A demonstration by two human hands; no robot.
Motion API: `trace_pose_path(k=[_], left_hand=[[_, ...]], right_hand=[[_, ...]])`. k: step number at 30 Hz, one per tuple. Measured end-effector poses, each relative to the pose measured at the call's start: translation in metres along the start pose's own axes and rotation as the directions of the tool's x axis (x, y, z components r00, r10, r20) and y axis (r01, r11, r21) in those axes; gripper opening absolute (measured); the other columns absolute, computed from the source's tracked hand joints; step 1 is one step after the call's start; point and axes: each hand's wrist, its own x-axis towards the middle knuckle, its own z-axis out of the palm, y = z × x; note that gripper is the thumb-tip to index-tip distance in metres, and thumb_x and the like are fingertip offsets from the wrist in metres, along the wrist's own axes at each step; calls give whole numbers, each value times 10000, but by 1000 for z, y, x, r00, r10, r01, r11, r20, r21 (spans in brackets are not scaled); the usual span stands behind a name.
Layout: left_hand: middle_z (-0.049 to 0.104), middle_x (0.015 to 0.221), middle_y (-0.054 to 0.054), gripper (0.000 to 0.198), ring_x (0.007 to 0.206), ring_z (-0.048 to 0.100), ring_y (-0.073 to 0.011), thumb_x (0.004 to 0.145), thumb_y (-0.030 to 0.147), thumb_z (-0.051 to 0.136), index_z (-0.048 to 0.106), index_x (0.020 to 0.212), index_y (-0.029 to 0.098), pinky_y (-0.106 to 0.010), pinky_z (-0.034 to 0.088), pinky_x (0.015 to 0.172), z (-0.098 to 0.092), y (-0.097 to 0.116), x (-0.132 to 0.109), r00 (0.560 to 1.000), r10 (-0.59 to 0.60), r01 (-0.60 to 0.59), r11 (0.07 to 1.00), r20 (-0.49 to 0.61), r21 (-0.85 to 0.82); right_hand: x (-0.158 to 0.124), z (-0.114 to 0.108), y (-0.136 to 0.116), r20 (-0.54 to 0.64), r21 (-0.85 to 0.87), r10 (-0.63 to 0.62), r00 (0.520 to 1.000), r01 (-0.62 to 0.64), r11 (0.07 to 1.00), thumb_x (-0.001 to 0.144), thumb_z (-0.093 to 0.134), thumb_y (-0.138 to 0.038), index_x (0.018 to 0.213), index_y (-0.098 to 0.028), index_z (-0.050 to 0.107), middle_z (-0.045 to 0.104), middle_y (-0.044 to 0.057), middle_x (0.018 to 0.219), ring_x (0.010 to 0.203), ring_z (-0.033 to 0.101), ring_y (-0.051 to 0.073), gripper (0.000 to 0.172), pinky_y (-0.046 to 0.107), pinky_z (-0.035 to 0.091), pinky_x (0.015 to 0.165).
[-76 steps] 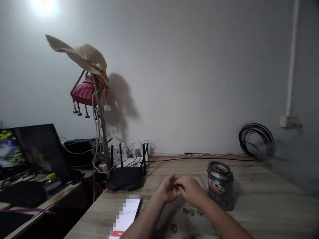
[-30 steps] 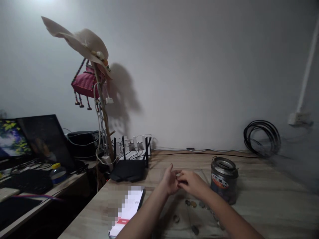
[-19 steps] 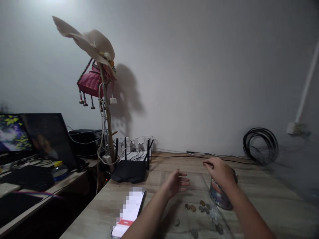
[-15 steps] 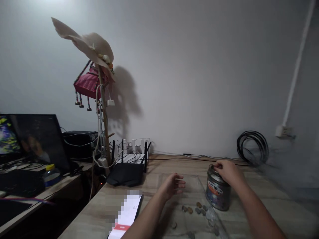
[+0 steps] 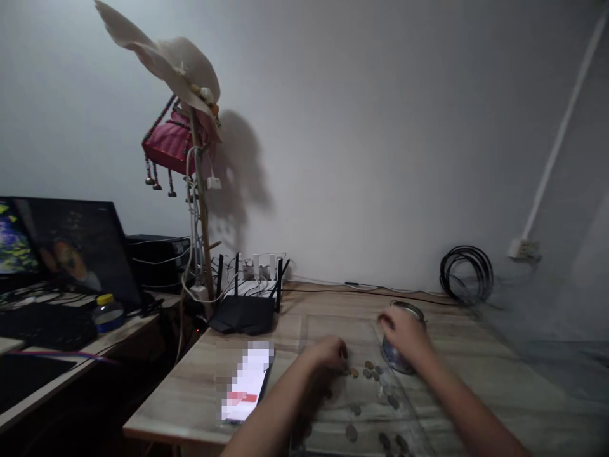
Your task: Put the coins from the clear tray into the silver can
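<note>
Several coins (image 5: 366, 374) lie scattered on a clear plastic sheet or shallow tray (image 5: 328, 324) on the table. My left hand (image 5: 332, 351) reaches down at the far left of the coins, its fingers curled toward the surface. Whatever its fingertips hold, if anything, is hidden. Just in front of an open metal tin (image 5: 399, 362), my right hand (image 5: 404, 329) points leftward with bent fingers. It is blurred by motion and covers much of the tin, so its grip is unclear. The tin stands upright, its round rim showing behind the hand.
A phone (image 5: 248, 381) with a lit screen lies left of my left forearm. Behind it stand a black router (image 5: 245, 314) and a post with cables, a pink bag (image 5: 169, 146) and a hat (image 5: 185, 63). Coiled black cable (image 5: 466, 274) rests against the wall.
My right hand has left the tin's opening and moved left and toward me. My left hand, formerly raised with fingers spread, has lowered to the coins and curled. The view has tilted down.
</note>
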Motion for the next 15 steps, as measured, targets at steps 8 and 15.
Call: trace_pose_path(k=[8,15], left_hand=[[427,432,30,64,489,456,-140,486,137,587,565,509,193,-320,405,564,7,4,-6,986,76,-128,917,150,377],[390,391,29,80,495,466,-154,495,130,565,527,453,187,-331,409,561,9,-2,2,982,37,-114,900,187,422]], right_hand=[[-44,72,-42,429,203,-43,902,-50,978,619,507,-165,822,-185,597,629,42,807,734,550,149,222,222,353,617],[-42,69,-38,364,182,-1,932,-70,981,603,455,-108,715,-170,593,621,24,700,674,543,141,188,217,353,583]])
